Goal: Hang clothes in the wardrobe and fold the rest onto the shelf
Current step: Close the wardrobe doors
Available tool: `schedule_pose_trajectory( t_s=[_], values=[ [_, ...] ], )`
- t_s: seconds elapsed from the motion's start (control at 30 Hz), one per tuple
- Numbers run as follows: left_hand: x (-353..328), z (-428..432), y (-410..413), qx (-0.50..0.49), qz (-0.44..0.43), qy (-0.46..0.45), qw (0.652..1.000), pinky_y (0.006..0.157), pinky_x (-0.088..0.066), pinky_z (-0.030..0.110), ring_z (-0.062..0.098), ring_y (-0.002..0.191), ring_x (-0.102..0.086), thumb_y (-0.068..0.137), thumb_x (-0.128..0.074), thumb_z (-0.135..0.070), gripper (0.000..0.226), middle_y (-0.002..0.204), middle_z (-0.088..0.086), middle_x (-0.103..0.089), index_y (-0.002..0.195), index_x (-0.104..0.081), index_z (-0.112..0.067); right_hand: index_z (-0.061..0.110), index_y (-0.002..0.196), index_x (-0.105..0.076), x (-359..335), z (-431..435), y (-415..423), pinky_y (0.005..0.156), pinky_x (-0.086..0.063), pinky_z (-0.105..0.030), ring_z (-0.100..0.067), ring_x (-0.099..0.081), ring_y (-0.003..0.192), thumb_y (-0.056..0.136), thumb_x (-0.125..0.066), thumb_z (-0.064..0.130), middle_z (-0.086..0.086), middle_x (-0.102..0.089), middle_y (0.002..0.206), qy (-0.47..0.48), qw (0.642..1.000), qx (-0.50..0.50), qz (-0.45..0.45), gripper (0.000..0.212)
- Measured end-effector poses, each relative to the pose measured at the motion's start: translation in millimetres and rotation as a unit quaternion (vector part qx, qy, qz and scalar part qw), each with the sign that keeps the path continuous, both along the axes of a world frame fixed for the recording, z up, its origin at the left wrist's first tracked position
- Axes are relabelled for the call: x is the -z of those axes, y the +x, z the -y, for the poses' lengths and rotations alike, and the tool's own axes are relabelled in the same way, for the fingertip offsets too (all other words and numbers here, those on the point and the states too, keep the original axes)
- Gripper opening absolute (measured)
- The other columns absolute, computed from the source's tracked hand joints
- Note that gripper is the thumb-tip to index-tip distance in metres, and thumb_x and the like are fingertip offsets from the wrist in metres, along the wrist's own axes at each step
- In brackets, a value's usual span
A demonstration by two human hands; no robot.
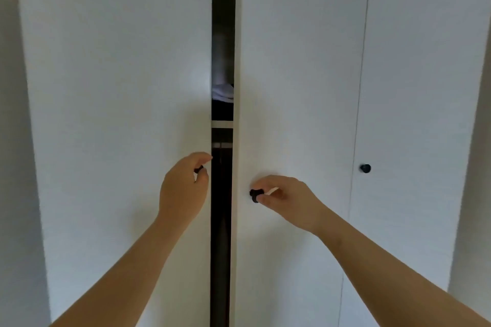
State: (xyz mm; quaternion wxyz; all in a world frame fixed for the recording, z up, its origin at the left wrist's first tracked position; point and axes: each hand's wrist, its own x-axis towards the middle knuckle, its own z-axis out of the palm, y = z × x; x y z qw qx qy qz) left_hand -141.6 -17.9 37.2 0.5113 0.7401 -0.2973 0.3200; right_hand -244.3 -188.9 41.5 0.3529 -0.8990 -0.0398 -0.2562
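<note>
The wardrobe (114, 61) stands slightly ajar, with a dark gap (222, 8) between its doors. Left of the gap, the left hand (183, 191) curls its fingers (203, 177) round a black knob (198, 169). Right of the gap, the right hand (288, 200) pinches a second knob (255, 194). Within the gap, folded pale clothes (222, 93) sit above a shelf (222, 124).

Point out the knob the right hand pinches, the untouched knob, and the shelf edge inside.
pinched knob (254, 195), head view, its dark rim.
untouched knob (365, 168), head view, its round face.
shelf edge (222, 124), head view, its pale front strip.
</note>
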Motion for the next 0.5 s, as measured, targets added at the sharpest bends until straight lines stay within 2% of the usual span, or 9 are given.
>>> schedule_pose_trajectory(
  t_s=[0.1,0.13,0.2,0.27,0.4,0.5],
  values=[
    [4,-15,19,-0.05,-0.024,0.042,0.998,0.087,-0.029,0.003,-0.003,0.103,-0.046,0.091,-0.042,0.002,0.04,0.111,-0.017,-0.054,0.118,-0.059,-0.023,0.024,0.093,-0.065,2,-6,39,0.066,-0.04,-0.001,-0.002,-0.055,0.075,0.09,-0.056,0.017,0.02,-0.057,0.081,-0.055,0.998,0.027,-0.009,0.011],
    [5,-19,26,-0.068,-0.027,0.062,0.995,0.091,-0.028,0.006,-0.001,0.107,-0.047,0.091,-0.04,0.004,0.043,0.116,-0.015,-0.055,0.12,-0.058,-0.023,0.026,0.091,-0.064,2,-8,50,0.069,-0.042,-0.005,-0.006,-0.057,0.078,0.09,-0.056,0.019,0.018,-0.059,0.081,-0.061,0.997,0.034,-0.014,0.011],
    [7,-23,40,-0.097,-0.029,0.095,0.99,0.092,-0.026,0.009,0.006,0.116,-0.049,0.091,-0.039,0.005,0.046,0.126,-0.01,-0.055,0.123,-0.056,-0.023,0.031,0.09,-0.062,3,-11,69,0.081,-0.045,-0.021,-0.009,-0.058,0.082,0.09,-0.053,0.025,0.018,-0.06,0.083,-0.09,0.993,0.067,-0.025,0.01],
    [7,-25,52,-0.11,-0.03,0.12,0.986,0.089,-0.026,0.008,0.009,0.119,-0.049,0.091,-0.041,0.004,0.046,0.132,-0.008,-0.053,0.125,-0.054,-0.024,0.034,0.093,-0.06,5,-12,85,0.087,-0.041,-0.028,-0.007,-0.055,0.084,0.091,-0.05,0.029,0.021,-0.057,0.083,-0.107,0.989,0.101,-0.03,0.011],
    [2,-18,78,-0.125,-0.004,0.177,0.976,0.089,-0.027,0.011,0.01,0.123,-0.045,0.091,-0.045,-0.003,0.046,0.139,-0.01,-0.045,0.132,-0.048,-0.025,0.035,0.096,-0.058,5,-14,118,0.082,-0.029,-0.03,-0.008,-0.05,0.083,0.093,-0.046,0.03,0.019,-0.056,0.088,-0.101,0.985,0.134,-0.036,0.013],
    [-1,-8,97,-0.139,0.018,0.231,0.963,0.105,-0.022,0.021,0.011,0.137,-0.027,0.092,-0.048,-0.013,0.051,0.15,-0.007,-0.029,0.141,-0.035,-0.024,0.034,0.096,-0.057,5,-13,140,0.08,-0.025,-0.03,-0.008,-0.048,0.08,0.094,-0.043,0.03,0.018,-0.054,0.084,-0.094,0.983,0.153,-0.045,0.014]
  ],
)
